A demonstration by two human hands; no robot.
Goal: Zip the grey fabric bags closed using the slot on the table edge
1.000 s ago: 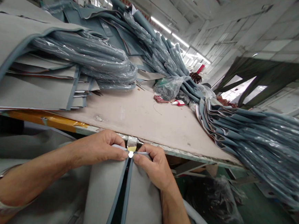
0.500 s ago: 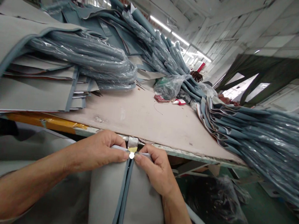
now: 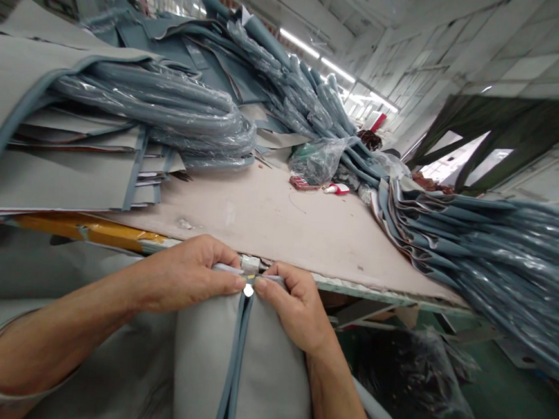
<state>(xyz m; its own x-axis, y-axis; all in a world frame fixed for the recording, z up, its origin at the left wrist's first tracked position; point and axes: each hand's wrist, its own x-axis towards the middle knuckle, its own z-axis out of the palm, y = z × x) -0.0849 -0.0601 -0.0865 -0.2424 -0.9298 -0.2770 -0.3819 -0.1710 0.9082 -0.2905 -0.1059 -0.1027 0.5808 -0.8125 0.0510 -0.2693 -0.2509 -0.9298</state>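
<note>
A grey panel (image 3: 271, 370) with two blue-grey piped edges running down its middle hangs below the table's front edge. My left hand (image 3: 197, 273) pinches its top left of the piping, thumb on the near side. My right hand (image 3: 296, 301) pinches the top on the other side, its thumb close to the left one. Between the thumbs shows a small bright white round spot (image 3: 248, 290). Just behind it a metallic fitting (image 3: 250, 263) sits at the table edge. The fingertips behind the fabric are hidden.
On the table (image 3: 279, 216) are stacked grey panels (image 3: 69, 177), a plastic-wrapped blue-grey bundle (image 3: 171, 107), a red-capped white bottle (image 3: 336, 189) and a red item (image 3: 303, 183). More wrapped strips (image 3: 521, 267) hang over the right side. A plastic bag (image 3: 431, 370) lies below.
Both hands and the panel's top have moved slightly up towards the metallic fitting, covering more of the yellow patch there. The pinches hold, and more of the left wrist's bracelet shows.
</note>
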